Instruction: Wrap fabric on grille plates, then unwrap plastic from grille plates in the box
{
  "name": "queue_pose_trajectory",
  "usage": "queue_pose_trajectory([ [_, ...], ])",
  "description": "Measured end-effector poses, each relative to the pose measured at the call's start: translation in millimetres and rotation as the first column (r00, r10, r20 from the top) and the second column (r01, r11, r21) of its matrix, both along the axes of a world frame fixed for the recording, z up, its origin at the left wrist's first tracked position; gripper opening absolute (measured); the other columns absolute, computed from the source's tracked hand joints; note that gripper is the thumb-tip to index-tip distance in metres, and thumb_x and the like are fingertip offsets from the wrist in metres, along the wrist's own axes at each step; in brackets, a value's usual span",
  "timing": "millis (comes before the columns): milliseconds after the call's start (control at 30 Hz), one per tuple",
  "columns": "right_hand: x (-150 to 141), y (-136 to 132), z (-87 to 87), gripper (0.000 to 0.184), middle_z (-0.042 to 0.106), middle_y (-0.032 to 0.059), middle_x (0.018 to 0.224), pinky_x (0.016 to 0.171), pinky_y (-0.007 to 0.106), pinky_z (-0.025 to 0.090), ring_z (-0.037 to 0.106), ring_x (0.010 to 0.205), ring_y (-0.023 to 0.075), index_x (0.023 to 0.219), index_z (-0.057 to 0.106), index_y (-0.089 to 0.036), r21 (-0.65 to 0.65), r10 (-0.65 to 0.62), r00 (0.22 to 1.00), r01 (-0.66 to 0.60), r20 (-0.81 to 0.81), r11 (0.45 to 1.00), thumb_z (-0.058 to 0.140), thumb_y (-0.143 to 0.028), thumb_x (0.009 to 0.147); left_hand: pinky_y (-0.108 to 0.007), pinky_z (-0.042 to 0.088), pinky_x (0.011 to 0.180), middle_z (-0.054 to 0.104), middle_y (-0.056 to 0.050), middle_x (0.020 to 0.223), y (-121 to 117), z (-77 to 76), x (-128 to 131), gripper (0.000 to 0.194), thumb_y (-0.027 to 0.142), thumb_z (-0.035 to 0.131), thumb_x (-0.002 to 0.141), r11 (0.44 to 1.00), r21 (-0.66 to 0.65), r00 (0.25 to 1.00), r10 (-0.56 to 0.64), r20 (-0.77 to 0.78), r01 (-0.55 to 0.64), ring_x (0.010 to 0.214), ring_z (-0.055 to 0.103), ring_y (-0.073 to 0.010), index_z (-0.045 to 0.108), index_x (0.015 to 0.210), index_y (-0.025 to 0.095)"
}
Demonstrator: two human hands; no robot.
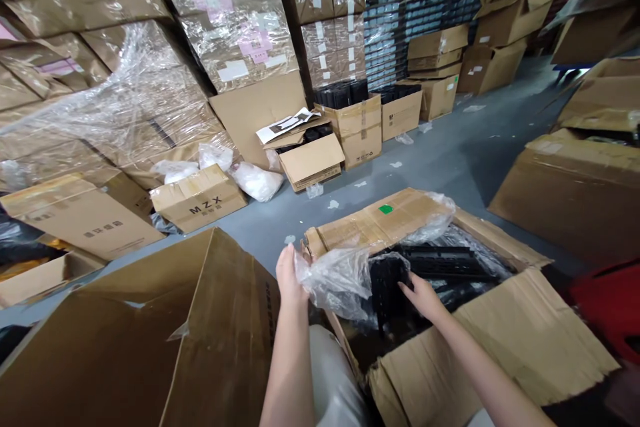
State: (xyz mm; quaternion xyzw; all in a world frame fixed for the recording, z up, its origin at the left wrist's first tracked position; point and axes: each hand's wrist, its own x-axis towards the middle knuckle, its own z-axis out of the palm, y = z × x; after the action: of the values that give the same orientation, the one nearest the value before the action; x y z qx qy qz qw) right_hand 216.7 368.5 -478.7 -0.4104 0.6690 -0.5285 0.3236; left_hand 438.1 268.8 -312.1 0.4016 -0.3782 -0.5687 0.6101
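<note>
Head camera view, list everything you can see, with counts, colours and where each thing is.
open cardboard carton: 1, brown, directly below the hands
black plastic parts: several, black, inside the open carton
plastic bag: 1, clear, over the open carton's edge
label: 1, green, on the open carton's far flap
MZX carton: 1, brown, on the floor left of centre
bags: several, white, beside the MZX carton
shrink-wrapped cartons: many, brown, stacked at left
stacked trays: many, black, far back
red object: 1, red, right edge
left hand: 1, holding the plastic bag
right hand: 1, on the black plastic parts
</note>
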Motion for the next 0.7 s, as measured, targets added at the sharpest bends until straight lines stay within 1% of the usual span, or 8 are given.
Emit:
queue_pose_trajectory([
  [67, -3, 2, -1.2, 0.015, 0.064, 0.0041, 0.069, 0.073, 0.041, 0.044, 0.059, 0.073, 0.0273, 0.071, 0.057, -0.020, 0.012, -0.093, 0.994, 0.093, 0.059, 0.996, 0.058, -0.028, 0.058, -0.019, 0.034, 0.045, 0.041, 0.008, 0.044, 0, -5.5, 10, 0.027, 0.040, 0.060, 0.063, 0.995, -0.045, 0.967, -0.070, 0.246, 0.084, 0.039, 0.038, -0.0052, 0.050, 0.058, 0.016],
  [100, -2, 3, -1.4, 0.014, 0.063, 0.0033, 0.066, 0.070, 0.040, 0.045, 0.059, 0.071, 0.0267, 0.069, 0.055, -0.021, 0.022, -0.135, 0.986, 0.134, 0.098, 0.991, 0.058, -0.028, 0.058, -0.019, 0.035, 0.047, 0.046, 0.006, 0.049, 2, -12.9, 13, 0.024, 0.039, 0.061, 0.062, 0.987, -0.055, 0.912, -0.115, 0.393, 0.148, 0.042, 0.041, -0.0060, 0.053, 0.062, 0.016],
  [167, 1, 5, -0.7, 0.014, 0.060, 0.0011, 0.062, 0.061, 0.038, 0.048, 0.059, 0.064, 0.0243, 0.069, 0.051, -0.021, 0.046, -0.208, 0.958, 0.203, 0.198, 0.978, 0.057, -0.029, 0.059, -0.022, 0.039, 0.056, 0.055, 0.002, 0.060, 8, -34.9, 14, 0.023, 0.035, 0.064, 0.058, 0.959, -0.037, 0.738, -0.193, 0.647, 0.282, 0.054, 0.050, -0.0098, 0.058, 0.071, 0.016],
  [233, 8, 5, 1.2, 0.016, 0.060, -0.0010, 0.062, 0.053, 0.033, 0.049, 0.059, 0.060, 0.0209, 0.073, 0.048, -0.022, 0.066, -0.254, 0.913, 0.246, 0.320, 0.967, 0.055, -0.030, 0.062, -0.027, 0.042, 0.066, 0.060, 0.000, 0.067, 17, -61.6, 9, 0.028, 0.032, 0.066, 0.055, 0.921, 0.050, 0.579, -0.284, 0.764, 0.385, 0.065, 0.054, -0.0145, 0.061, 0.078, 0.018],
  [267, 11, 5, 2.5, 0.017, 0.060, -0.0018, 0.064, 0.051, 0.031, 0.049, 0.059, 0.059, 0.0193, 0.076, 0.047, -0.023, 0.074, -0.266, 0.885, 0.258, 0.381, 0.963, 0.055, -0.030, 0.062, -0.028, 0.042, 0.071, 0.061, -0.001, 0.070, 21, -74.5, 5, 0.026, 0.032, 0.064, 0.057, 0.906, 0.090, 0.557, -0.330, 0.762, 0.414, 0.070, 0.055, -0.0162, 0.062, 0.079, 0.017],
  [400, 21, 9, 8.4, 0.020, 0.060, -0.0040, 0.062, 0.048, 0.027, 0.050, 0.059, 0.057, 0.0153, 0.075, 0.046, -0.024, 0.108, -0.274, 0.770, 0.261, 0.576, 0.959, 0.058, -0.027, 0.060, -0.029, 0.042, 0.073, 0.064, -0.005, 0.077, 31, -107.0, -11, 0.029, 0.039, 0.047, 0.072, 0.887, 0.167, 0.656, -0.435, 0.616, 0.431, 0.077, 0.056, -0.0165, 0.063, 0.079, 0.015],
  [567, 28, 12, 13.3, 0.019, 0.063, -0.0043, 0.062, 0.051, 0.026, 0.051, 0.059, 0.057, 0.0136, 0.073, 0.049, -0.023, 0.155, -0.246, 0.644, 0.196, 0.724, 0.968, 0.061, -0.022, 0.058, -0.022, 0.036, 0.052, 0.052, 0.002, 0.052, 39, -114.5, -21, 0.036, 0.049, 0.058, 0.062, 0.904, 0.155, 0.761, -0.420, 0.495, 0.398, 0.052, 0.046, -0.0099, 0.061, 0.061, 0.013],
  [700, 34, 8, 14.5, 0.014, 0.061, -0.0046, 0.054, 0.045, 0.023, 0.049, 0.056, 0.048, 0.0118, 0.068, 0.049, -0.022, 0.195, -0.251, 0.558, 0.158, 0.791, 0.968, 0.060, -0.020, 0.059, -0.021, 0.034, 0.048, 0.050, 0.002, 0.052, 45, -120.8, -24, 0.040, 0.052, 0.054, 0.064, 0.935, 0.165, 0.831, -0.355, 0.429, 0.314, 0.047, 0.042, -0.0081, 0.060, 0.063, 0.012],
])
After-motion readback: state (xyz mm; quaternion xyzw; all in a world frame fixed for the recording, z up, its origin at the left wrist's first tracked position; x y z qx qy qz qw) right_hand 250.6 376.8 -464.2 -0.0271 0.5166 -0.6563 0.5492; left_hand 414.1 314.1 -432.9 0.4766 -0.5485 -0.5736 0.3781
